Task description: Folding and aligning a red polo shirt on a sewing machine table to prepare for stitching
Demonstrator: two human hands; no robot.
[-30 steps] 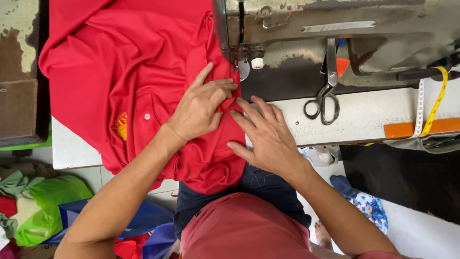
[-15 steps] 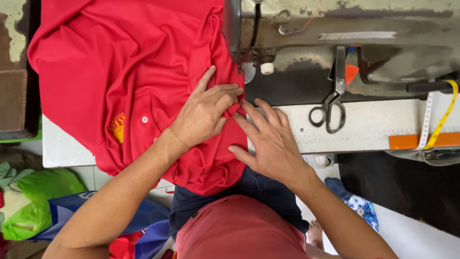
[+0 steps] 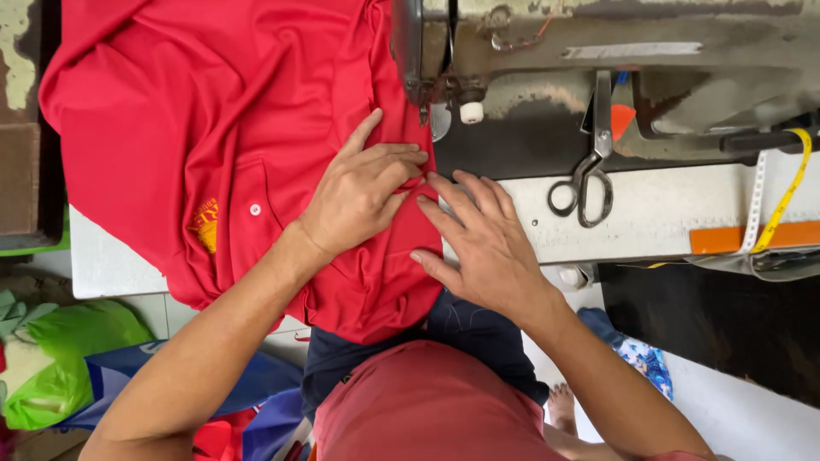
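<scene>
A red polo shirt (image 3: 213, 128) with a small yellow chest emblem and a white button lies spread over the sewing table. My left hand (image 3: 363, 192) rests flat on its fabric, fingers bent toward the hem just below the needle. My right hand (image 3: 478, 243) lies beside it with fingers spread, its fingertips pressing the shirt's right edge against the table. The worn grey sewing machine (image 3: 598, 60) stands above both hands, its presser foot (image 3: 424, 102) on the cloth's edge.
Grey scissors (image 3: 585, 183) lie on the white table (image 3: 666, 213) right of my hands. A yellow tape measure (image 3: 790, 188) hangs at the far right. Green and blue cloth bundles (image 3: 60, 358) sit on the floor at lower left.
The view shifted slightly, so everything sits a little further right. Both hands stay on the red fabric near the needle, fingers barely shifted.
</scene>
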